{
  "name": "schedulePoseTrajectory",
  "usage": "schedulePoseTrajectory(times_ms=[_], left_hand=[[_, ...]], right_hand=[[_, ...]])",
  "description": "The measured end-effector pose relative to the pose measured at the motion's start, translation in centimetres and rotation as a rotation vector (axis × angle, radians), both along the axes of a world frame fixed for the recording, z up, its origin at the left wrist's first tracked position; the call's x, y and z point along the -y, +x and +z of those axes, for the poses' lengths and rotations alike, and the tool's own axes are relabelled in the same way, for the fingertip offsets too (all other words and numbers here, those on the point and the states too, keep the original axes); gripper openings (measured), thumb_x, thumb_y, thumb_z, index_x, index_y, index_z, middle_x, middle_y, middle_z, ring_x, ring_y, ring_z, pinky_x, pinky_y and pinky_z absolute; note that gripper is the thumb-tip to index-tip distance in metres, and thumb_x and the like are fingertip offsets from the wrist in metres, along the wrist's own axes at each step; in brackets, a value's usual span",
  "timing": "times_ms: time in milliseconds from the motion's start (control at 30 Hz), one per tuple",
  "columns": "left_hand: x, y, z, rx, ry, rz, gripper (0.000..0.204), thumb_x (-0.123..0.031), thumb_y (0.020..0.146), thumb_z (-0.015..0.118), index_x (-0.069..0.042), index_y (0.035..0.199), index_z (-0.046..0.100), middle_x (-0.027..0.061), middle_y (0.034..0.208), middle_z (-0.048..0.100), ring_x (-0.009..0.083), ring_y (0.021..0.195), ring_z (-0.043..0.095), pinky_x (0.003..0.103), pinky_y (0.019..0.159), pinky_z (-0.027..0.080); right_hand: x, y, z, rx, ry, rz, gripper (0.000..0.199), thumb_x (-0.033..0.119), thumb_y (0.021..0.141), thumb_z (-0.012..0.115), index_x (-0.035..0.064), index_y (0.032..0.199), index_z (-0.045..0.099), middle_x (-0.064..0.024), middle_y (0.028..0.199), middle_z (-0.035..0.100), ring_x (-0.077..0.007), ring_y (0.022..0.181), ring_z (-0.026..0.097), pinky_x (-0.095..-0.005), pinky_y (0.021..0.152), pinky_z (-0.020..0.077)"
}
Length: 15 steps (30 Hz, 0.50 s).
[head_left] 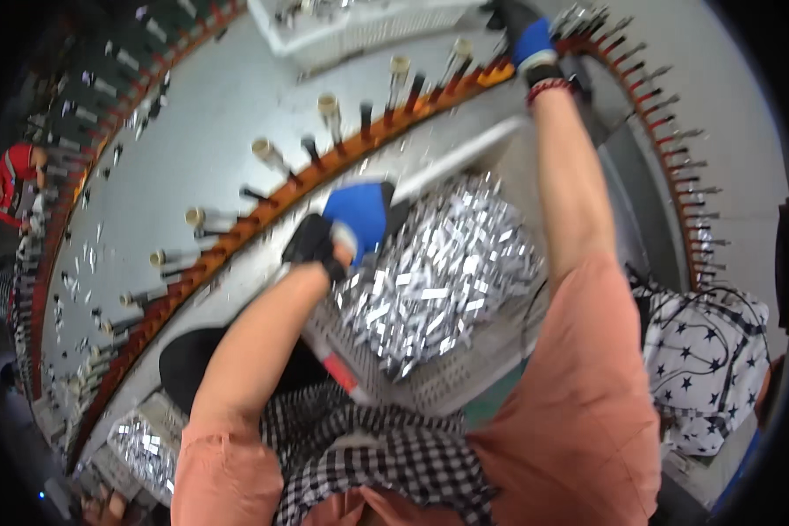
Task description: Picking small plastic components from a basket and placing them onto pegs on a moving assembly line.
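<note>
My left hand (352, 224), in a blue and black glove, is over the upper left edge of a white plastic basket (421, 392). Loose shiny silver pieces (451, 272), flat and strip-like, are heaped in that basket. The fingers of this hand are blurred, and what they hold, if anything, does not show. Farther off, my right hand (528, 40), gloved the same way, reaches to the orange-brown rail (359, 145) beside another white basket (368, 35). Its fingers are dark and partly hidden, so their grip cannot be made out.
Pale-tipped holders (329, 107) and dark pegs stand along the curving rail. More posts line the rail at right (675, 167). A person in red (16, 180) is at the far left. A star-patterned white bag (706, 359) sits at right, and another basket of silver pieces (145, 451) at lower left.
</note>
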<state>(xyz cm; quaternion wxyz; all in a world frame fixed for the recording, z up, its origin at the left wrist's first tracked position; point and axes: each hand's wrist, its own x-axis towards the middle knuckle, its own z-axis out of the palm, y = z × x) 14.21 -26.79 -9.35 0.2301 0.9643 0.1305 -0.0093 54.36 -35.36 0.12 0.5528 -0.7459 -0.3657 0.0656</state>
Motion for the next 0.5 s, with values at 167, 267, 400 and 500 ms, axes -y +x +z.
schedulePoseTrajectory(times_ms=[167,267,400,500], left_hand=[[-0.1,2.3,0.6,-0.067,-0.023,0.029,0.051,-0.054,0.092,0.059,-0.008,0.106,0.074,0.0225,0.092,0.072,0.0424,0.089,0.070,0.050,0.079,0.056],[-0.6,1.4,-0.4,-0.116,0.021,0.047,0.048,-0.052,0.091,0.057,-0.009,0.102,0.076,0.0222,0.093,0.073,0.0415,0.090,0.071,0.050,0.080,0.056],[0.3,1.8,-0.4,-0.145,0.025,0.046,0.052,-0.054,0.092,0.055,-0.009,0.110,0.075,0.0239,0.105,0.072,0.0421,0.099,0.070,0.050,0.087,0.055],[0.9,2.1,-0.5,-0.180,0.069,0.039,0.054,-0.056,0.092,0.054,-0.011,0.114,0.074,0.0226,0.109,0.073,0.0422,0.103,0.069,0.051,0.090,0.054]], right_hand=[[4.5,-8.1,4.0,-0.472,0.561,0.436,0.040,0.042,0.104,0.056,0.0064,0.089,0.067,-0.0067,0.062,0.061,-0.0287,0.064,0.069,-0.0522,0.080,0.0613],[7.9,-16.3,-1.4,-0.899,0.461,0.221,0.036,0.036,0.103,0.056,0.0065,0.086,0.068,-0.0065,0.062,0.061,-0.0298,0.071,0.070,-0.0543,0.088,0.0580],[15.8,-21.9,-8.2,-1.441,0.722,0.504,0.038,0.029,0.106,0.052,-0.0001,0.130,0.061,-0.0099,0.105,0.073,-0.0322,0.107,0.066,-0.0586,0.117,0.0387],[19.4,-25.8,-8.9,-1.427,0.843,0.375,0.042,0.028,0.106,0.052,-0.0037,0.133,0.058,-0.0133,0.108,0.071,-0.0352,0.108,0.065,-0.0571,0.114,0.0418]])
